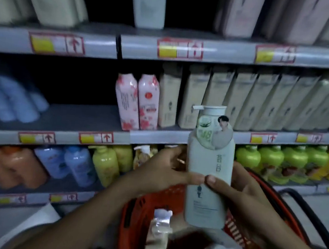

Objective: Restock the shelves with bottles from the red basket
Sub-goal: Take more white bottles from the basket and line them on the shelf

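Pale green pump bottle (pixel 209 174), red basket (pixel 130 221), pink floral-patterned bottles (pixel 136 101), grey shelves (pixel 178 139).

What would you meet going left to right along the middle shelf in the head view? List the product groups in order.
Blue bottles → dark gap → two pink floral bottles → row of beige bottles.

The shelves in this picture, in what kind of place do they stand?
Most likely a shop aisle for toiletries. The shelves carry price tags on their front edges, rows of like bottles stand on them, and a red basket holds more stock.
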